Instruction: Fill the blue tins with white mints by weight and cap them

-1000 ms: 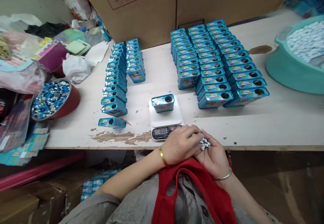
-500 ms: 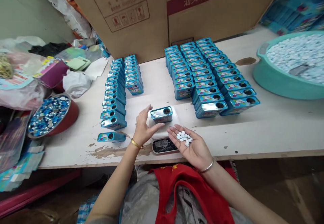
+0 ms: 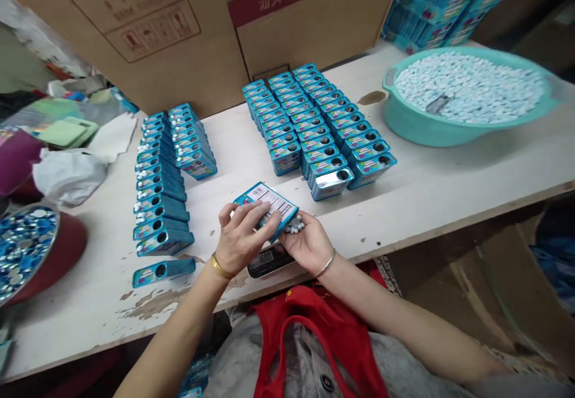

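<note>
Head view: both hands work close together over the near edge of the table (image 3: 440,188), meeting at one blue tin (image 3: 279,200). The tin sits tilted above the weighing scale (image 3: 269,258), printed label uppermost; whether it touches the scale cannot be told, as the hands and tin cover most of the pan.

Left hand (image 3: 242,236) is clamped on the tin from above, fingers spread across the label. Judged reason for the tilt: it brings the tin's right end down to the white pieces (image 3: 295,224) in the other palm. Right hand (image 3: 312,242) lies palm up, cupped rather than clenched — probably to keep the pieces from scattering. Its fingertips are hidden beneath the tin.

Placement: scale between two groups of tins, likely so either is an easy reach. Right block of tins (image 3: 314,125) shows dark round openings; in the left rows of tins (image 3: 162,191), white pieces lie on many tops. Teal basin (image 3: 440,131), heaped with similar pieces, stands at far right, presumably on the right hand's side for convenience.

Pose: both forearms angle inward from the person's sides, left wrist bent over the work, right forearm low and slanting — roughly a V.
</note>
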A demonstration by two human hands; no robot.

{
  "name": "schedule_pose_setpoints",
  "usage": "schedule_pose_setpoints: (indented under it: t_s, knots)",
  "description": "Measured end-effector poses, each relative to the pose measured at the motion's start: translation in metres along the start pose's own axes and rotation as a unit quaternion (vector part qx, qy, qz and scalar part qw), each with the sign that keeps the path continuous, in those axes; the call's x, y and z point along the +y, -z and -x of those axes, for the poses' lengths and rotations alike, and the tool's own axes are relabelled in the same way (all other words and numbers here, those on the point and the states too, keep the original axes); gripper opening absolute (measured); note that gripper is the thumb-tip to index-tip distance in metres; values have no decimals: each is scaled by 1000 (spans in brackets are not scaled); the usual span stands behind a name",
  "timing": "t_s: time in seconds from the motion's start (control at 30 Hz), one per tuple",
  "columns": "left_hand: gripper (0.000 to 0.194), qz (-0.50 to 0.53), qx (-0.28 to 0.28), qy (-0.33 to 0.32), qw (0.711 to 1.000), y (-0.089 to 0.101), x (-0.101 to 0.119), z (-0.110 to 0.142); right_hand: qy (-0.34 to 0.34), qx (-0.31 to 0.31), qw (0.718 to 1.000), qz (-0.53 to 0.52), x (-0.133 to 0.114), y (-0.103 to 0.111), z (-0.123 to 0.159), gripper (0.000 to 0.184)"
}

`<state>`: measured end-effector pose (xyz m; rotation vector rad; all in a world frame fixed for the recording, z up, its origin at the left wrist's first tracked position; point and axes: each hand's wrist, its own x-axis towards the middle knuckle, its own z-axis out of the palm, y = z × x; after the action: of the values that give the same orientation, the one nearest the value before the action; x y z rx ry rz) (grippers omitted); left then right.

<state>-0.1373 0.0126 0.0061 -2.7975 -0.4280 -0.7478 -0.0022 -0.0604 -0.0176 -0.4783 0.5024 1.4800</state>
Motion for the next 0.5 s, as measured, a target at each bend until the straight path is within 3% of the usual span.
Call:
schedule_pose_setpoints:
  t_s: [0.17, 0.37, 0.5]
  knots:
    - [32, 9, 23, 20, 999, -4, 2, 9, -6, 4, 1000, 0, 0, -3, 1, 23]
    - [32, -7, 88, 28, 996, -4, 8, 18, -9, -4, 1000, 7, -2, -2, 2, 19]
    - [32, -5, 70, 60, 996, -7, 11, 26, -4, -5, 1000, -5, 0, 1, 5, 22]
